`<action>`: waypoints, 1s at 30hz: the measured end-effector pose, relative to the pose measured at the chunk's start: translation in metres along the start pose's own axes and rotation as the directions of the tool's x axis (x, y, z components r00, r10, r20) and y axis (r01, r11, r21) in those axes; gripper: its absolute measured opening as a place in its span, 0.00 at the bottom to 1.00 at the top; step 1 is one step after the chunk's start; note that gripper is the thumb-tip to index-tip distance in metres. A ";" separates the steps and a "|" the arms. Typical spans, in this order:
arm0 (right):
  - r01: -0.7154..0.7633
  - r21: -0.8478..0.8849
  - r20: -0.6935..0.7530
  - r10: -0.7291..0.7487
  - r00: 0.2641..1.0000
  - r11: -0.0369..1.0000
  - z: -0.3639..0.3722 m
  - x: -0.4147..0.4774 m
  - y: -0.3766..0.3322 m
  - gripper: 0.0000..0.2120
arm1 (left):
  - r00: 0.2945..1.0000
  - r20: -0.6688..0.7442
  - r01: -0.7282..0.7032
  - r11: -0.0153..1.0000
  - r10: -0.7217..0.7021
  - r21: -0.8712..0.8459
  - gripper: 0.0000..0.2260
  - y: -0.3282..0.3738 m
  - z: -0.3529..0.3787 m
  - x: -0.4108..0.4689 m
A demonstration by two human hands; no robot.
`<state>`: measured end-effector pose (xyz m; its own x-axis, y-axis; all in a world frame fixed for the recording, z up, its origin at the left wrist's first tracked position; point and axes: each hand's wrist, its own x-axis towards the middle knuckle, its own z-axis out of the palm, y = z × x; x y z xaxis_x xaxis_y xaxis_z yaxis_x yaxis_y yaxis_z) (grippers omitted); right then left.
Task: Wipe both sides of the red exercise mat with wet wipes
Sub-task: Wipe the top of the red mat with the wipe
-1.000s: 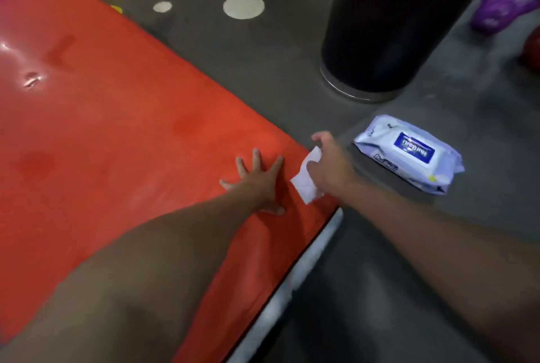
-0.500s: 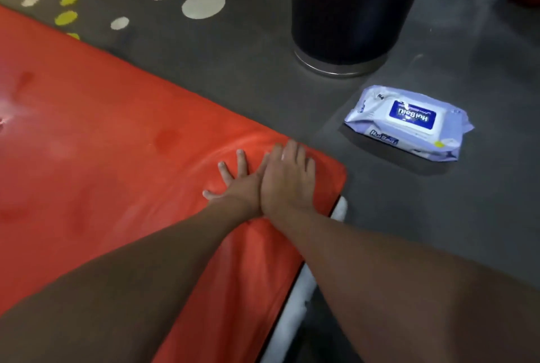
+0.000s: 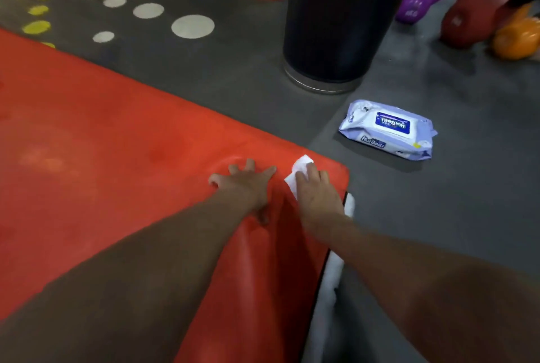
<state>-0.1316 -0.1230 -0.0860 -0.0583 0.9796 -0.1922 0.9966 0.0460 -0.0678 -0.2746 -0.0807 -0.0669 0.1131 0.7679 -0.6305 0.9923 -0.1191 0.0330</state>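
The big red soft exercise mat lies flat on the grey floor, under both hands. The left hand is spread flat on the mat with its fingers apart, pressing it down. Just to its right, the right hand lies flat with its fingers close together. It presses a small white wet wipe onto the mat, close to the corner. A bit of the wipe peeks out past the fingertips. Neither hand grips anything. Farther out past the right hand, the pale purple soft pack of wet wipes lies on the floor, apart from the mat.

The wipe is only pressed, not held. I think a fast slide could make it bunch up or slip out from under the hand. The right hand is also near the mat's edge, so a long push could run the wipe off onto the dirty floor.
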 end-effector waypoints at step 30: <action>-0.123 0.073 -0.073 0.129 0.989 0.990 0.047 0.011 0.019 0.37 | 0.984 -0.027 -0.177 0.984 0.176 -0.028 0.52 -0.019 0.020 0.015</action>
<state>-0.1165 -0.1207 -0.1355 0.0749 0.9890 -0.1273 0.9893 -0.0898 -0.1153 -0.2924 -0.0796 -0.0920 0.2873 0.7515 -0.5938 0.9577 -0.2351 0.1658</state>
